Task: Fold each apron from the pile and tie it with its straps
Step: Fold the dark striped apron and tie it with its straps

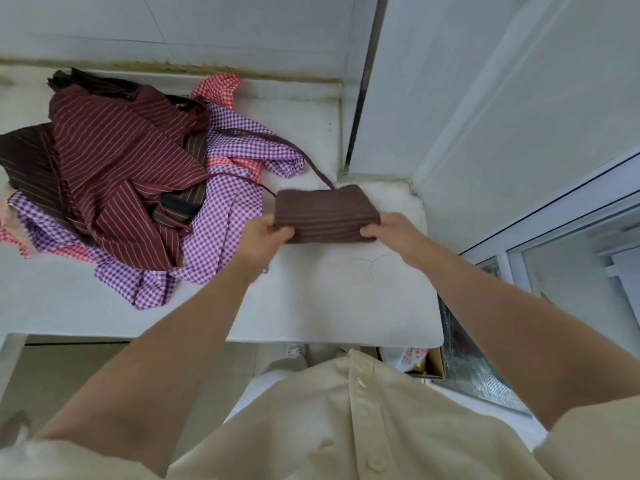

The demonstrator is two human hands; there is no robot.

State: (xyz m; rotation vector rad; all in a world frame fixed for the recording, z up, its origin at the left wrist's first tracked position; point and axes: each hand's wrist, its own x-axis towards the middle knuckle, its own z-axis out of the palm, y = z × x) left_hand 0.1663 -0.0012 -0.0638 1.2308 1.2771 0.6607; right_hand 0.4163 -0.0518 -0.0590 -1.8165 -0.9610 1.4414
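Both arms reach out; the left hand (265,233) and right hand (391,232) hold the folded apron (325,213) by its ends.

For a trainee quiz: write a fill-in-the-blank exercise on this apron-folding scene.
1. The folded brown striped fabric apron is gripped by the left hand and the ___ hand.
2. The loose pile of fabric aprons lies to its ___.
3. Its thin dark strap trails toward the pile, not yet ___ round it.
4. The maroon apron on top of the pile bears thin pale ___.

Missing words: right; left; tied; stripes.
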